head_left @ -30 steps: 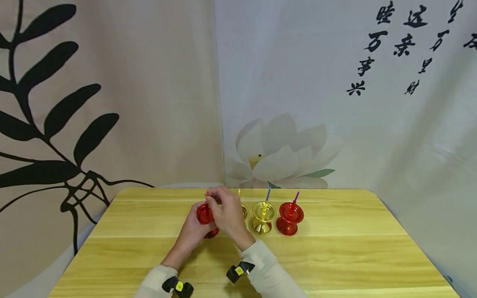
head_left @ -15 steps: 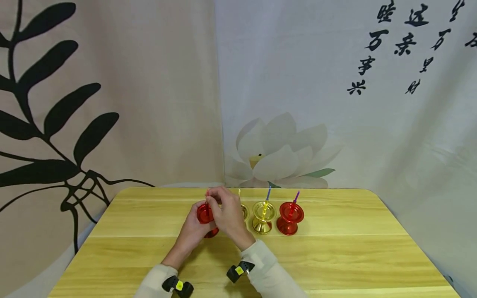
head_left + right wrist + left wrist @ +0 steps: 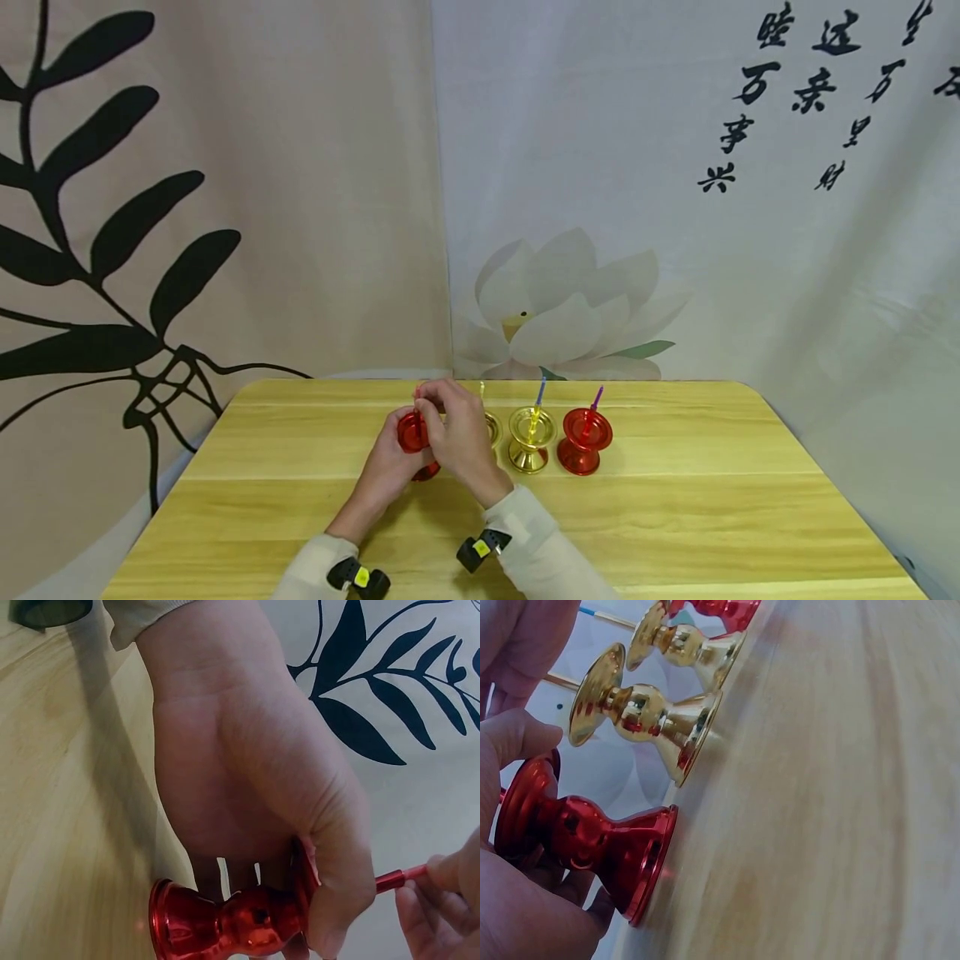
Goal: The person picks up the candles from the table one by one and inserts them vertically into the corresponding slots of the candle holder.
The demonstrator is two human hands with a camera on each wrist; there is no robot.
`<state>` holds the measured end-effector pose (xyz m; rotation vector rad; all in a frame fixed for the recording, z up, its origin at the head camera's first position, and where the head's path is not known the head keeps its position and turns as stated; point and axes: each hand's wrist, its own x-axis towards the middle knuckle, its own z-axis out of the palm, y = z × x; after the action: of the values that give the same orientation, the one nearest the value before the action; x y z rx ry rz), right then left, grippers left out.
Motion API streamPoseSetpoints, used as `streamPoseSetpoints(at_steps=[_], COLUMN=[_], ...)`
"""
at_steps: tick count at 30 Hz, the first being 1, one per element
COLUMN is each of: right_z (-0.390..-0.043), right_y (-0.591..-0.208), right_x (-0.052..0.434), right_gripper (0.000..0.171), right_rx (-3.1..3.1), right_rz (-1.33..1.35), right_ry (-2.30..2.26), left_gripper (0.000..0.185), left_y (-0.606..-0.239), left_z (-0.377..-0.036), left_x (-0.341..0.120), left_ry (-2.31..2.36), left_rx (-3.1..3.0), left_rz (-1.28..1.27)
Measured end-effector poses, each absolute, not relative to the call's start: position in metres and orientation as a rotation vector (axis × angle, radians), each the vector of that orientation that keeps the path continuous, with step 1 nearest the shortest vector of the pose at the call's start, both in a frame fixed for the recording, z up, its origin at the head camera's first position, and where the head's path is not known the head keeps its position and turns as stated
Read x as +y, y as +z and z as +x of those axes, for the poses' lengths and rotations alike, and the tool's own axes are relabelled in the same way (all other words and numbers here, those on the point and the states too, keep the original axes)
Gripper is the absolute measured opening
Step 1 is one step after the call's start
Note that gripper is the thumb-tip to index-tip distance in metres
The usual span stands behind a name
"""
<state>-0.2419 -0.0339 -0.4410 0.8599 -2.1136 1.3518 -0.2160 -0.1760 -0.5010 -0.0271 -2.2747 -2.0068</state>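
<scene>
Four holders lined up on the surface [image 3: 675, 517], three already with sticks in. Left hand [image 3: 390, 467] wrapped around the leftmost red holder [image 3: 232, 922], right hand [image 3: 459, 437] pinching a red stick [image 3: 401, 879] at its top. Looks nearly done, just seating this last one.

Bright even light, soft shadows, blurred wrist close-ups, wide-angle edge bending

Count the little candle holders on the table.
4: a red holder in the left hand, a gold holder behind the right hand, another gold one, and a red one.
</scene>
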Motion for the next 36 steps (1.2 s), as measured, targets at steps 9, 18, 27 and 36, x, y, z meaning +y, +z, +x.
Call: streamPoseSetpoints(at_steps=[9, 18, 27, 36], right_z=[-0.2413, -0.2403, -0.2415, -0.2412], right_y=[-0.4414, -0.4411, -0.4425, -0.4404], right_x=[-0.0339, -0.0345, -0.0347, -0.0343], right_gripper=[0.005, 0.007, 0.005, 0.007], right_rx=[-2.126, -2.134, -2.115, -2.131], right_rz=[0.848, 0.843, 0.855, 0.858], right_ry=[1.347, 1.339, 1.319, 1.298], left_gripper=[0.075, 0.073, 0.073, 0.073], left_y=[-0.5012, -0.5016, -0.5012, -0.5006], left_z=[-0.2144, -0.2123, -0.2129, -0.2136], left_x=[-0.1754, -0.1753, -0.1753, -0.1752], left_ry=[-2.028, -2.059, -2.060, -2.038], left_rx=[-2.265, -2.250, -2.246, -2.265], left_rz=[-0.021, -0.022, -0.035, -0.032])
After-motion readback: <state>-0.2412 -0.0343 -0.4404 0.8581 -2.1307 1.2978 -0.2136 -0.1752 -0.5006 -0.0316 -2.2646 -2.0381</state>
